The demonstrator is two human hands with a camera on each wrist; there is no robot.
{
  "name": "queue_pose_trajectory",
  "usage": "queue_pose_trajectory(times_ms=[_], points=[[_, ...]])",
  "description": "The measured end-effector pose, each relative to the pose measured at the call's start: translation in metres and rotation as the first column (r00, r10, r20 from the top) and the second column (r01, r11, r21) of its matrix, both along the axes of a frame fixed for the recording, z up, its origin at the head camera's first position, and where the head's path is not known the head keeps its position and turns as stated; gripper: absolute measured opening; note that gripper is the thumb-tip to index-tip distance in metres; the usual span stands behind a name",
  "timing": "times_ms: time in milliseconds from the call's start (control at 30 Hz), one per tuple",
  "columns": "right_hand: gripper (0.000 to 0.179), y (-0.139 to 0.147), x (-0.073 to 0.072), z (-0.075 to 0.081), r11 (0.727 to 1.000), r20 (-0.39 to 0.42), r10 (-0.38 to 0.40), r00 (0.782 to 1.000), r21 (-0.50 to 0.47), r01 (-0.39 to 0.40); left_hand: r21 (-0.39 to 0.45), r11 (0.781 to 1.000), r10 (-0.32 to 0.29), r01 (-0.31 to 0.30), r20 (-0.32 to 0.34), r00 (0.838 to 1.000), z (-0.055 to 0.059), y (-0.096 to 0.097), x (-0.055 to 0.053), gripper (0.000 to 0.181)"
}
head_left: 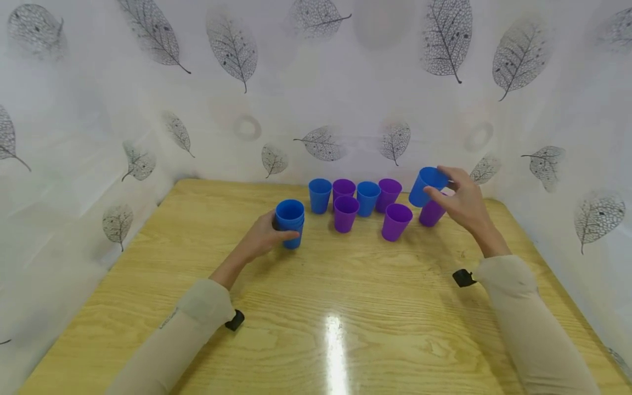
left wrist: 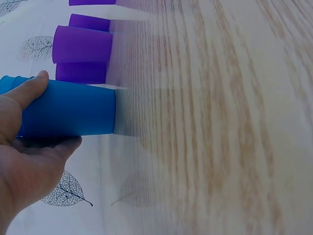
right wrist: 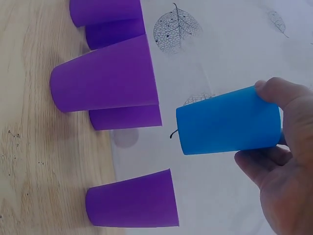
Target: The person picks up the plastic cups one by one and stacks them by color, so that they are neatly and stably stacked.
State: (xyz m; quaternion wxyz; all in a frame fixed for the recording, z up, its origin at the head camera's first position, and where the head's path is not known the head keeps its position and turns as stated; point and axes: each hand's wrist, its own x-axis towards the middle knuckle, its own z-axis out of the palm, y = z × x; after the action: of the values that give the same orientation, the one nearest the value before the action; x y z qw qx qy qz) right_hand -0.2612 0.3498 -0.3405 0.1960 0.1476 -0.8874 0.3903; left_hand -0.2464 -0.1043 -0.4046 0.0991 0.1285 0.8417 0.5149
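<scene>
My left hand (head_left: 265, 235) grips a nested stack of blue cups (head_left: 289, 225) from its left side. In the left wrist view the thumb lies along one side of the blue stack (left wrist: 80, 110), fingers along the other, and its base is right at the tabletop. My right hand (head_left: 463, 200) pinches a single blue cup (head_left: 423, 189) near its rim, mouth up and slightly tilted. In the right wrist view this blue cup (right wrist: 225, 122) hangs above table level. Behind and below it, partly covered in the head view, stands a purple cup (head_left: 431, 213).
Between the hands stand more upright cups: a blue cup (head_left: 320, 196) and another blue cup (head_left: 367, 198) at the back, with several purple ones, among them a front purple cup (head_left: 396, 222). A leaf-patterned sheet (head_left: 321, 99) rises behind the wooden table (head_left: 276, 329).
</scene>
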Motion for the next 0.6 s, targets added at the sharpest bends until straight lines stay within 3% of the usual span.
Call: queue_pose_trajectory(times_ms=[367, 600], points=[[0.060, 0.002, 0.023, 0.009, 1.000, -0.002, -0.014, 1.000, -0.017, 0.014, -0.008, 1.000, -0.003, 0.003, 0.002, 1.000, 0.000, 0.000, -0.001, 0.076], [0.059, 0.006, 0.039, 0.007, 0.999, -0.022, 0.037, 0.999, 0.008, -0.037, -0.019, 1.000, 0.002, -0.002, 0.013, 1.000, 0.000, -0.001, -0.001, 0.076]])
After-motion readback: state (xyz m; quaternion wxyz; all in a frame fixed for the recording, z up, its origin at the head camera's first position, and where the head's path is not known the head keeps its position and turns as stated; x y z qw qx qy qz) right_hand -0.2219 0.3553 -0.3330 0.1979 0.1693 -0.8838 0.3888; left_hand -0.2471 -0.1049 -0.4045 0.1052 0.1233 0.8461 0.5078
